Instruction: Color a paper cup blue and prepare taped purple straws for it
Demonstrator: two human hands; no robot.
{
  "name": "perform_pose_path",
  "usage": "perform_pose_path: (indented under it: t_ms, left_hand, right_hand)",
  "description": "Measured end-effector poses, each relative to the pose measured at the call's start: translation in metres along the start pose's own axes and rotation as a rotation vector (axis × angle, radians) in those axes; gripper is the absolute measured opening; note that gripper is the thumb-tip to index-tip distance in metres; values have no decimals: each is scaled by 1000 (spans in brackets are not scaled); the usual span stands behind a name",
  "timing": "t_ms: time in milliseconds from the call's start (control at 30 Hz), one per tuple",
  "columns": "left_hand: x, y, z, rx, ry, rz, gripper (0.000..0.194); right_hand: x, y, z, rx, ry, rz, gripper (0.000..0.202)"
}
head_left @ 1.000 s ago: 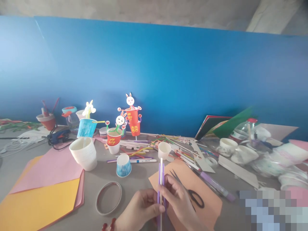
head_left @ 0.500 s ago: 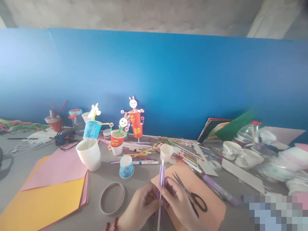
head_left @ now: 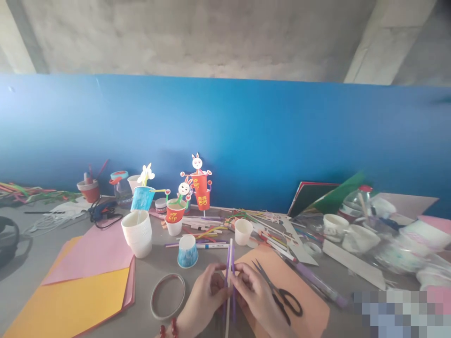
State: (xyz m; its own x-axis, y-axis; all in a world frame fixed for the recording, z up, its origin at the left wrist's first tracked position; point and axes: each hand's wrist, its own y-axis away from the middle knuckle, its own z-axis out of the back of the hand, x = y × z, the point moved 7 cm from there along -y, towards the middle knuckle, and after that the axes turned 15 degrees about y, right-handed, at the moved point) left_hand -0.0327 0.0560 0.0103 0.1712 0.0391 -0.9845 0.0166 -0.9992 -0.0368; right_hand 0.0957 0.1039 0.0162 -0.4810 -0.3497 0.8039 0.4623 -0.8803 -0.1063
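In the lower middle of the head view, my left hand [head_left: 204, 298] and my right hand [head_left: 256, 295] pinch a small upright bundle from either side. It consists of a white straw [head_left: 230, 251] with purple straws [head_left: 227, 263] alongside. The fingers of both hands are closed around it, and their grip hides part of the straws. Black-handled scissors [head_left: 291, 303] lie to the right of my right hand on a sheet of orange paper [head_left: 310, 312]. Left of my left hand is a roll of tape [head_left: 152, 300]. Beyond the hands, a blue-painted paper cup [head_left: 188, 253] stands upside down.
A stack of white cups [head_left: 137, 241] stands left, beyond yellow paper [head_left: 81, 305] and pink paper [head_left: 91, 253]. Rabbit-topped red cups [head_left: 202, 192] stand before the blue partition [head_left: 264, 136]. Loose straws and pens [head_left: 213, 245] litter the middle. Plastic-wrapped items [head_left: 398, 256] fill the right.
The camera view has tilted upward, so more of the ceiling shows and the table scene sits lower. Both hands still hold the straws, which now appear slightly farther left.
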Motion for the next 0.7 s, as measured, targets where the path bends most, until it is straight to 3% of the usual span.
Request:
perform_pose_path:
  t_ms: [133,300,467,567,700]
  left_hand:
    - [-7,-3,17,-106,-332,-78,40]
    - [-7,-4,28,-104,-772,35,48]
    - [-17,1,23,-62,-1048,98,52]
    - [-26,0,11,-5,-1109,6,42]
    - [-12,-7,7,90,-1157,49,32]
  right_hand:
    - [-3,-1,2,-46,6,-5,43]
    - [0,-3,3,-42,18,11,39]
    - [-2,-9,2,-73,53,24,38]
    - [-5,-11,2,-96,80,15,36]
    - [-7,-12,-1,-84,108,24,38]
